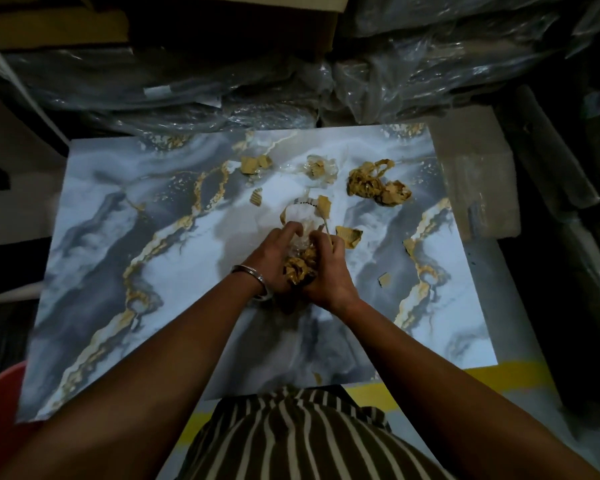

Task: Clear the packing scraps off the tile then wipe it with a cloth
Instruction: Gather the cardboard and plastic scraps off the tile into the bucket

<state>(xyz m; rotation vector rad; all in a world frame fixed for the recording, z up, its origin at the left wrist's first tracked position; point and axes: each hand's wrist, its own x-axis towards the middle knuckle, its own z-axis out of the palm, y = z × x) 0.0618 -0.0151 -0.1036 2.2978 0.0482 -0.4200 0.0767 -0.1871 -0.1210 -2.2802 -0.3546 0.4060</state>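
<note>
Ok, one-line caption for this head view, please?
Both hands, left and right, bunch brown tape scraps at the centre of a marble-print tile; more scraps lie beyond.

The tile (125, 258) looks glossy and smooth, marbled grey-white with gold veins. Scraps (378, 183) look like crumpled brown paper and torn cardboard, some with clear film. The bangle (253, 275) shines like metal.

We stretch both bare arms out in front of us. Our left hand (274, 261), with a shiny metal bangle (253, 277) on its wrist, and our right hand (328, 268) press together, fingers (293, 230) curled in.
</note>
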